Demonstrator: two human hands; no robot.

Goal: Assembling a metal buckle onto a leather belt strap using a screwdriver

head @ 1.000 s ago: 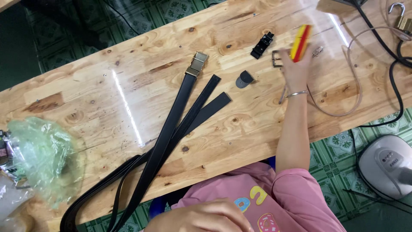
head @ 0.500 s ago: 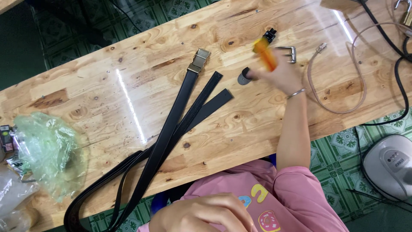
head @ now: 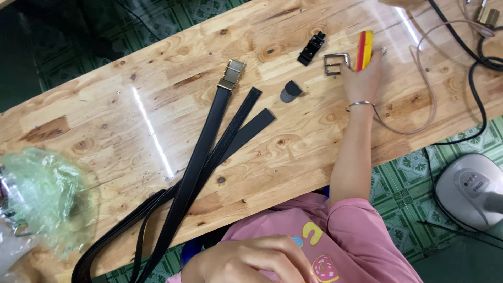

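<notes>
My right hand (head: pixel 361 78) rests on the wooden table (head: pixel 131 131) at the far right, shut on a red and yellow tool handle (head: pixel 364 48) that stands upright. Its fingers touch a silver buckle frame (head: pixel 335 63). A black clip (head: pixel 312 48) lies just left of that, and a small dark leather piece (head: pixel 290 91) sits nearer. Three black belt straps (head: pixel 209 152) run diagonally across the table; one ends in a brass buckle (head: pixel 233 75). My left hand (head: pixel 251 259) is curled over my lap below the table edge, with nothing visible in it.
A crumpled green plastic bag (head: pixel 44 202) lies at the left end. Black cables (head: pixel 471 78) and a thin beige cord (head: pixel 419 89) loop at the right end near a padlock (head: pixel 487 15). A grey device (head: pixel 471 188) sits on the green tiled floor.
Half a second ago my right hand swung the tool left towards the dark leather piece, tilted. It is now back at the right beside the silver buckle frame with the tool upright.
</notes>
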